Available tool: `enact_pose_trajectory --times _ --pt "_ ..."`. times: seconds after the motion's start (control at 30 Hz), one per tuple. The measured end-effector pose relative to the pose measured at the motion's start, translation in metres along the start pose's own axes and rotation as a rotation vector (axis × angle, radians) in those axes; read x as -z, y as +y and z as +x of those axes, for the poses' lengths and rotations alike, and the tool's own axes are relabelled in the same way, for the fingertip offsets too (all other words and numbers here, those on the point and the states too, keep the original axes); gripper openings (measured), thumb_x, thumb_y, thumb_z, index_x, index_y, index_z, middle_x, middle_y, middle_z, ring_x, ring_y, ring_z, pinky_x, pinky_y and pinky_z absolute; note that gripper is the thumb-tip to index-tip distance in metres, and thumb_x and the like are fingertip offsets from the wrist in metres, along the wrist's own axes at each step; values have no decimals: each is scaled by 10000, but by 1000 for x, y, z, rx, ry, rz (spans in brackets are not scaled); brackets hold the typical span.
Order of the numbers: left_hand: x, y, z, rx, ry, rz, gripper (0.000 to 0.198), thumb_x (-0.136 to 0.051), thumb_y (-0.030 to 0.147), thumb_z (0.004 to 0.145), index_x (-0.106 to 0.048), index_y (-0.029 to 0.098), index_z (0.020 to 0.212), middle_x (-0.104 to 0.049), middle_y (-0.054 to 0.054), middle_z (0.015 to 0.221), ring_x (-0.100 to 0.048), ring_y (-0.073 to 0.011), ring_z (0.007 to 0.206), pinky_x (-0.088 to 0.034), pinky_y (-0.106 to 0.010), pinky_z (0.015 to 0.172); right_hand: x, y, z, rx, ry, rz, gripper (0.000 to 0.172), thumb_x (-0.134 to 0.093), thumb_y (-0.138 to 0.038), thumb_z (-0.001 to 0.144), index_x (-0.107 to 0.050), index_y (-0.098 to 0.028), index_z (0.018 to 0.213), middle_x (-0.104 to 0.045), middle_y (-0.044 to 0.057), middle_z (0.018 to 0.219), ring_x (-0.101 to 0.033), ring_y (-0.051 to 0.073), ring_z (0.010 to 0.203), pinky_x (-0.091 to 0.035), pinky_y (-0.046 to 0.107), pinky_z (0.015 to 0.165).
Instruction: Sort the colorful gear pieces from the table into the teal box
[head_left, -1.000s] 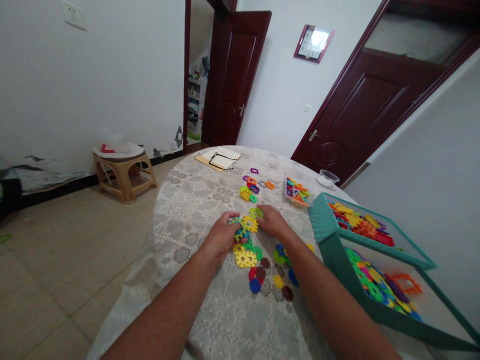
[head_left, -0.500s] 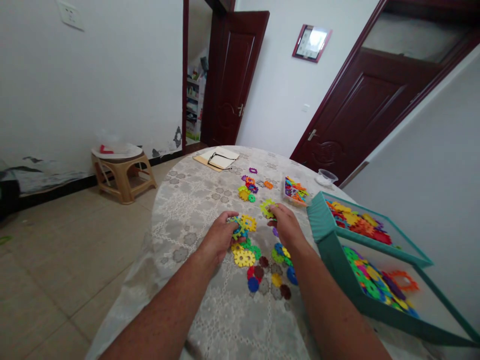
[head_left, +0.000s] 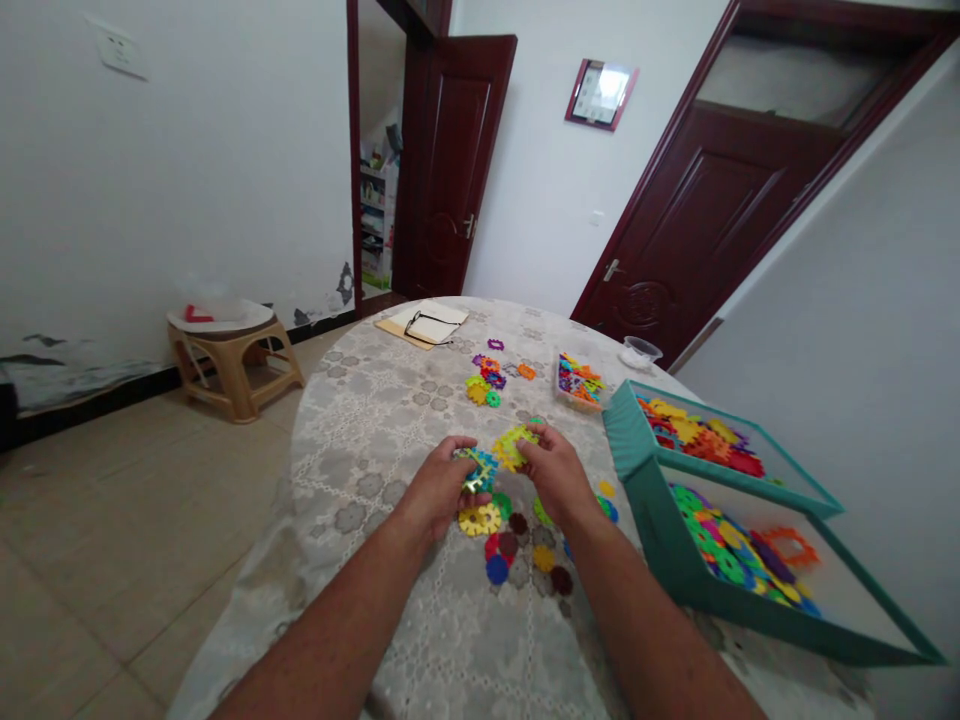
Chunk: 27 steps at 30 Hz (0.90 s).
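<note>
My left hand (head_left: 442, 485) is closed around a cluster of blue and yellow-green toothed plastic building pieces (head_left: 480, 470), held just above the table. My right hand (head_left: 553, 468) pinches a yellow-green toothed building piece (head_left: 513, 446) close to that cluster. Yellow shows along its lower left edge; whether it touches the left hand's cluster I cannot tell. Below the hands lie a yellow flower-shaped disc (head_left: 480, 519), a blue disc (head_left: 496, 569), dark brown discs (head_left: 561, 580) and several others, some covered by my right hand and forearm.
A teal two-part box (head_left: 652, 510) full of colourful pieces stands at the right. Behind it are a clear tub of pieces (head_left: 579, 385) and a clear bowl (head_left: 641, 350). Farther back lie loose pieces (head_left: 487, 380) and glasses (head_left: 420, 325) on a notebook (head_left: 439, 318). A stool (head_left: 240, 370) stands left.
My right hand has brought its yellow-green piece left and down, close to the cluster in my left hand. The left hand stays closed on its cluster. The view has shifted slightly.
</note>
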<state>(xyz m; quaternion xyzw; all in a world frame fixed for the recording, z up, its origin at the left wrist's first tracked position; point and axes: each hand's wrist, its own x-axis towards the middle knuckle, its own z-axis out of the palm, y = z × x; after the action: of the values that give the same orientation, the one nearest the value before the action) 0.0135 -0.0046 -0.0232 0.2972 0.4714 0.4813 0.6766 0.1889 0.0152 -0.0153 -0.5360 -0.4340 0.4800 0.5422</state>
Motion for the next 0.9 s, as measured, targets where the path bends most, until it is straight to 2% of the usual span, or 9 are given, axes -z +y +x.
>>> enact_pose_trajectory --times 0.07,0.17,0.27,0.37,0.5,0.63,0.8,0.9 --pt "-1 1 0 -10 23 -16 382 -687 130 791 -628 213 1159 -629 -49 917 -635 -169 784 -650 -305 618 2 -2 0 -1 49 83 476 -809 -369 677 -643 -231 1101 -706 35 976 -683 191 821 -574 286 654" --pt "-3 2 -1 -39 2 -63 229 -706 259 862 -636 203 1072 -629 -50 920 -635 -171 814 -643 -297 633 -1 -4 -6 38 -35 82 431 -782 -411 738 -642 -238 1107 -727 44 1034 -694 202 849 -577 307 687" --pt "-5 -1 -2 -79 -96 -107 250 -706 424 901 -630 210 1006 -658 -48 970 -647 -172 847 -626 -286 649 -12 0 -16 169 -130 -212 332 -710 -418 820 -684 -231 1093 -744 40 1030 -693 221 917 -575 360 836" --pt "-8 -5 -3 -109 -151 -81 336 -739 492 870 -641 211 1025 -693 -67 1059 -670 -191 914 -604 -270 665 -22 7 -23 332 -94 -539 246 -661 -371 866 -728 -216 1045 -736 61 1061 -664 242 1034 -520 389 980" --pt "-11 -7 -5 -121 -101 1 385 -766 454 829 -654 223 1116 -713 -94 1145 -690 -228 985 -595 -276 670 -27 14 -24 397 0 -617 216 -658 -304 877 -729 -217 1061 -708 75 1128 -633 245 1133 -477 387 1055" --pt "-13 -3 -5 -142 -79 68 396 -748 418 816 -659 221 1148 -716 -96 1155 -695 -243 1002 -602 -294 688 -25 12 -22 415 38 -611 200 -704 -241 842 -720 -220 1040 -698 60 1107 -634 234 1125 -482 365 1038" --pt "-15 2 -5 -192 -90 107 426 -748 441 786 -679 211 1137 -737 -78 1074 -711 -234 929 -579 -279 683 -23 3 -27 503 62 -618 276 -724 -192 827 -698 -242 1097 -697 48 1129 -633 227 1147 -489 380 1062" --pt "-16 4 -6 -212 -78 149 453 -750 433 772 -682 208 1160 -740 -83 1085 -716 -252 956 -575 -279 670 -22 -2 -30 555 96 -612 381 -719 -180 825 -678 -242 1198 -666 80 1281 -595 238 1267 -461 403 1131"
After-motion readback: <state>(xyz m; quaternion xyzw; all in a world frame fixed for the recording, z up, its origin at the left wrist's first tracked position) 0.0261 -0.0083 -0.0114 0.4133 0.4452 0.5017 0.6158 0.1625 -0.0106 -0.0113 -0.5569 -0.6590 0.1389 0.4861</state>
